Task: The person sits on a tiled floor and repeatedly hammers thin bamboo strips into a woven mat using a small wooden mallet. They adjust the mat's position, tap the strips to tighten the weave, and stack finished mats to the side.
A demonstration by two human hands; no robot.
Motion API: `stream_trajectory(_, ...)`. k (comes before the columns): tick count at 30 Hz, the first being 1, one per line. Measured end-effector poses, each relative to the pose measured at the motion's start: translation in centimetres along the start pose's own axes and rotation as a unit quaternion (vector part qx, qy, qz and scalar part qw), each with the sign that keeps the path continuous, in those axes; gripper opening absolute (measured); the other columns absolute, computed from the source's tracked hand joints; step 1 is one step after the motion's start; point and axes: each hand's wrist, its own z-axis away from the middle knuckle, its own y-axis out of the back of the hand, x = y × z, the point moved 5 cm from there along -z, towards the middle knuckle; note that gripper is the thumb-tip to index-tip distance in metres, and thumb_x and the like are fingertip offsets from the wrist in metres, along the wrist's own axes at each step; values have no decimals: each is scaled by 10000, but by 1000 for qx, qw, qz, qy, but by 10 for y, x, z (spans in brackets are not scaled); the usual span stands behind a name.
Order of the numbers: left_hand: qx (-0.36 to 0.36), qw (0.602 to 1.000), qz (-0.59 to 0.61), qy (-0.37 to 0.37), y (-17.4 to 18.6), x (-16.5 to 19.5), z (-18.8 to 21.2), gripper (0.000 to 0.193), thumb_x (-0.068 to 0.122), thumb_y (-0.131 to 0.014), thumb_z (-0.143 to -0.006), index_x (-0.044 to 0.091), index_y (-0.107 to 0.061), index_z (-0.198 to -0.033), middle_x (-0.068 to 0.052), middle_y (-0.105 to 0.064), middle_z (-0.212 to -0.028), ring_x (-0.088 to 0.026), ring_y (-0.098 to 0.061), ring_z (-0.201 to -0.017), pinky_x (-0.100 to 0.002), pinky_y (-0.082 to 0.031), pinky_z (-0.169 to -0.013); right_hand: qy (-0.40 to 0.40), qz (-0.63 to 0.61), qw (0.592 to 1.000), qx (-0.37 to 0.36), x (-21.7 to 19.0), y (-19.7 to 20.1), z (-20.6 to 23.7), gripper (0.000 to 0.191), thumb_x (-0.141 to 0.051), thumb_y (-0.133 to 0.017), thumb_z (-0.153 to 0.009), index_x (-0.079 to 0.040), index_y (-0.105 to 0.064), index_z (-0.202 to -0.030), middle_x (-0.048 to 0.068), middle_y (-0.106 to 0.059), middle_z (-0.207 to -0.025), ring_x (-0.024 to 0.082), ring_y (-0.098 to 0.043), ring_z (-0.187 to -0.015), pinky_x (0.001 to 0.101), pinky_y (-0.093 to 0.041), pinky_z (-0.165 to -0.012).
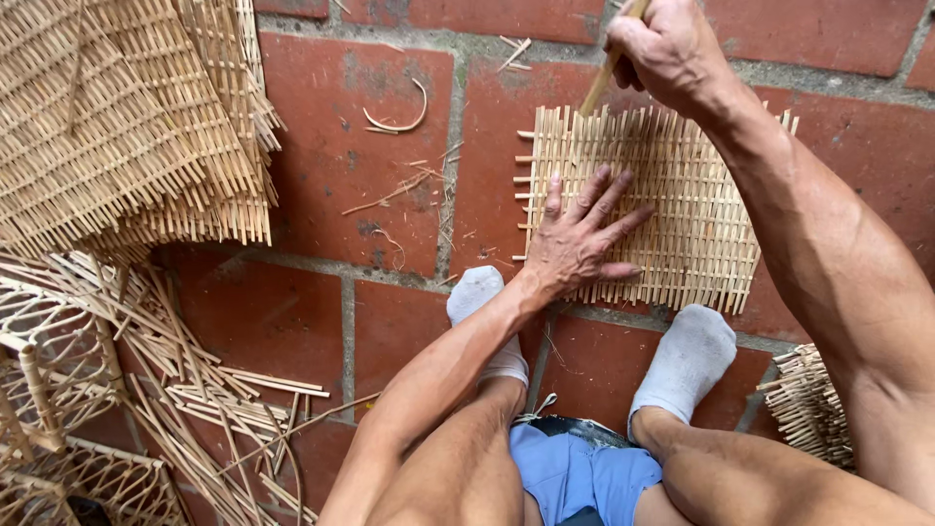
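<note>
Left hand (582,242) flat, fingers spread, pressing pale square woven bamboo mat (682,209) on floor (331,156) ahead of white-socked feet. Right hand (667,49) beyond, grip closed around thin bamboo stick (602,83). Floor rough red brick, grey joints. Stacked woven mats (127,117) far left, loose bamboo strips (209,390) below.

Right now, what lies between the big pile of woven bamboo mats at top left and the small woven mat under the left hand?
In the head view, red brick floor with a curled bamboo shaving and thin splinters.
</note>
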Motion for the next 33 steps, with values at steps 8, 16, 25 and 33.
stream_trajectory(8, 12, 1000, 17, 7, 1, -8, -3, 975, 859, -580, -799, 408, -295, -1615, -83, -166, -1736, -311, -81, -1622, -762, -40, -1243, -8, 62, 997, -47, -15, -27, -21, 376, -234, -488, -1083, -33, -628, -798, 106, -629, -718, 164, -534, -527, 314, -448, -423)
stream_trajectory(16, -19, 1000, -13, 13, 4, -8, -2, 995, 841, -613, -761, 403, -333, -1609, -118, -209, -1725, -369, -62, -1601, -730, 6, -1223, 202, 305, 926, -96, 3, -60, 37, 346, -260, -697, -1045, -80, -542, -794, 66, -590, -707, 181, -613, -624, 306, -545, -509)
stream_trajectory(25, 26, 999, -36, -2, -2, -11, 5, 980, 873, -588, -807, 339, -403, -1608, -111, -339, -1693, -376, -121, -1600, -711, 67, -1223, 189, 381, 904, 39, 39, -82, 53, 416, -332, -695, -1136, -101, -521, -836, 46, -549, -678, 149, -544, -588, 310, -472, -499)
stream_trajectory(33, -8, 999, -32, 14, 0, -6, 9, 961, 864, -589, -778, 363, -408, -1577, -81, -345, -1679, -363, -109, -1598, -714, 65, -1219, 208, 306, 921, 122, 16, -89, 70, 232, -265, -706, -1067, -71, -618, -976, 51, -622, -768, 162, -587, -643, 352, -516, -543)
